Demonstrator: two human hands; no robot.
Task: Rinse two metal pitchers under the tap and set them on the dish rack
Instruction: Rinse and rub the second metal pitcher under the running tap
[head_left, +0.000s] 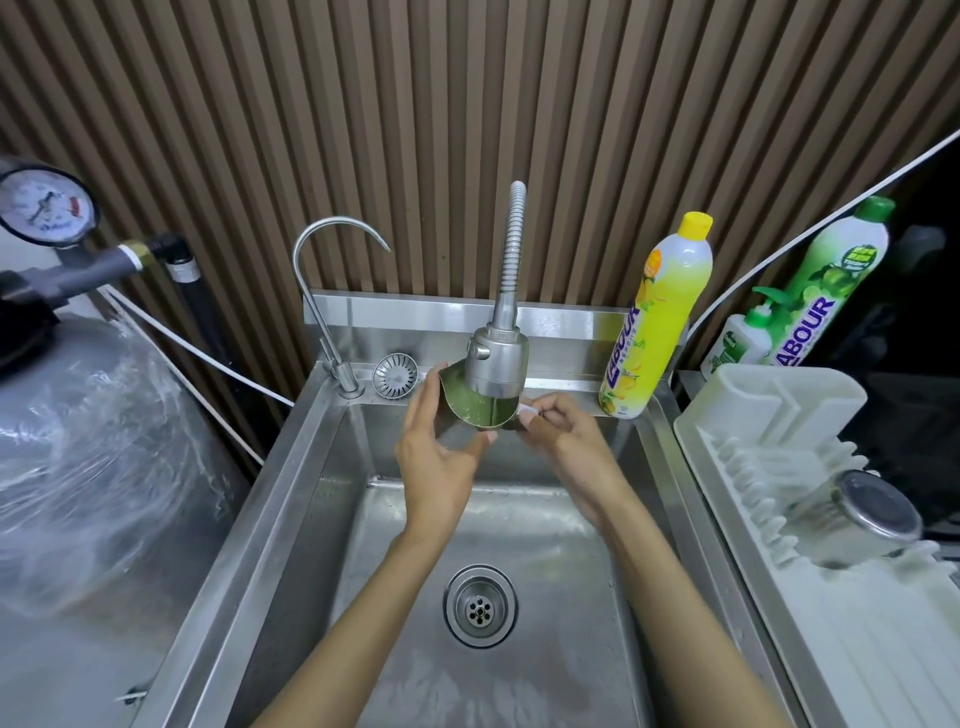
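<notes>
Head view: one pitcher held under the tap, one on the rack

Both hands are raised over the sink (291, 467) and clamped on the first pitcher (475, 413), which sits between them, tilted with its open mouth toward the camera. The left hand (436, 457) cups the pitcher's left wall, fingers curved up along the side and thumb under the near rim. The right hand (561, 441) grips the pitcher's right edge with curled fingers; a small white piece shows between them, and whether it is the handle cannot be told. The spray head (496, 364) hangs just above the hands, its lower end inside the pitcher's mouth.

The second pitcher (862, 514) lies on the white dish rack (779, 415), well to the right of the right hand, base toward the camera. A yellow detergent bottle (660, 312) stands just beyond the right hand on the sink ledge. Beyond the left hand are a gooseneck tap (322, 291) and a loose strainer (396, 375). The drain (480, 605) lies below, between the forearms
</notes>
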